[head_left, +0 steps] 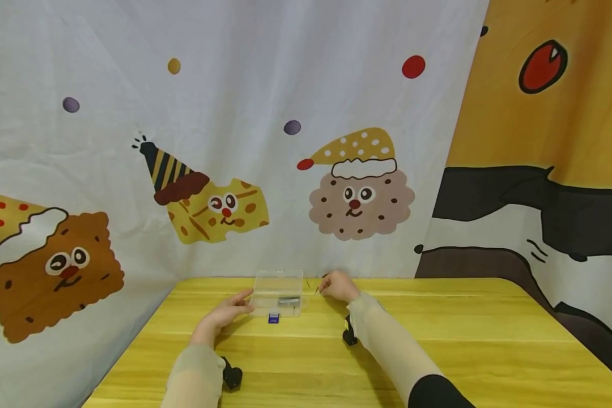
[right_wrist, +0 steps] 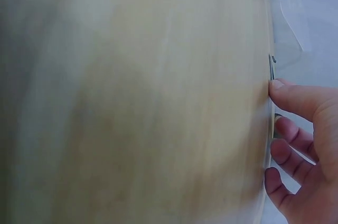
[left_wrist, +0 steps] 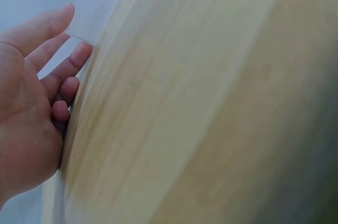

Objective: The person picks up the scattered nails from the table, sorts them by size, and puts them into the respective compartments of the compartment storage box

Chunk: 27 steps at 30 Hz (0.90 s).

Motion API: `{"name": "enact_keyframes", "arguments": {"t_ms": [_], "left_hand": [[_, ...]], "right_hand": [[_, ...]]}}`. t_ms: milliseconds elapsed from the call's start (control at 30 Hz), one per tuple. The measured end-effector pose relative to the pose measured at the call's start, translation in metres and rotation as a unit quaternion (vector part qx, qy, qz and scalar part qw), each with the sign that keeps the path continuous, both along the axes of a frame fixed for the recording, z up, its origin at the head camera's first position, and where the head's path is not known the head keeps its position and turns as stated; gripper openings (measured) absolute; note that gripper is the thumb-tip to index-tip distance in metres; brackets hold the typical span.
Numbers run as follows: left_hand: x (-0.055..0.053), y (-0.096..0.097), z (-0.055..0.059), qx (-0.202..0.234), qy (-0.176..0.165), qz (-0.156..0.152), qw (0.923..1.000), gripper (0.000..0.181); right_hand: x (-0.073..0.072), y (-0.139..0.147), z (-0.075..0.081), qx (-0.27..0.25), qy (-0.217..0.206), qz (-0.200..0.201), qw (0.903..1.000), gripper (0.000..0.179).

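A clear plastic box (head_left: 259, 309) with its lid raised stands near the table's far edge. Inside, on the right, lies a grey metallic item (head_left: 288, 301). My left hand (head_left: 224, 314) touches the box's left side, thumb and fingers extended; the box's corner (left_wrist: 84, 31) shows at the fingertips in the left wrist view. To the right of the box, my right hand (head_left: 339, 286) pinches a thin dark pin-like piece (right_wrist: 271, 66) between thumb and index finger, low at the tabletop. Its other fingers are loosely bent.
A small blue card-like piece (head_left: 273, 318) sits at the box's front. Another small dark sliver (head_left: 308, 284) lies between the box and the right hand. Behind the wooden table (head_left: 469, 340) hangs a printed curtain (head_left: 285, 68).
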State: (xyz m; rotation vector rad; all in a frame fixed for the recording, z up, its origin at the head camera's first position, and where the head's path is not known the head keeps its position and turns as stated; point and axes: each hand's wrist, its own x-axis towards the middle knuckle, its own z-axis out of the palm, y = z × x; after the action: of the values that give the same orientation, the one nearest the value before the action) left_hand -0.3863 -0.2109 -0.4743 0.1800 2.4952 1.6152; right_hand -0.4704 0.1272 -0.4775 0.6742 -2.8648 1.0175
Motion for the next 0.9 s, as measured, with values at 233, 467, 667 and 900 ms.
{"name": "enact_keyframes", "arguments": {"t_ms": [233, 467, 667, 900], "left_hand": [[-0.0001, -0.0003, -0.0012, 0.002, 0.007, -0.002, 1.0000, 0.060], [-0.0012, 0.0000, -0.0023, 0.004, 0.003, -0.003, 1.0000, 0.061], [0.0001, 0.0001, -0.0021, 0.008, 0.007, -0.006, 0.9999, 0.062], [0.0011, -0.0006, -0.0009, 0.009, 0.005, -0.007, 0.9999, 0.061]], "right_hand": [[0.0056, -0.0023, 0.0054, 0.031, 0.028, 0.008, 0.9991, 0.009], [0.0075, -0.0047, 0.0073, 0.075, 0.043, 0.013, 0.9961, 0.010], [0.0075, -0.0064, 0.0059, 0.095, 0.055, 0.022, 0.9937, 0.011], [0.0042, -0.0051, 0.0007, 0.099, 0.048, 0.028, 0.9935, 0.012]]}}
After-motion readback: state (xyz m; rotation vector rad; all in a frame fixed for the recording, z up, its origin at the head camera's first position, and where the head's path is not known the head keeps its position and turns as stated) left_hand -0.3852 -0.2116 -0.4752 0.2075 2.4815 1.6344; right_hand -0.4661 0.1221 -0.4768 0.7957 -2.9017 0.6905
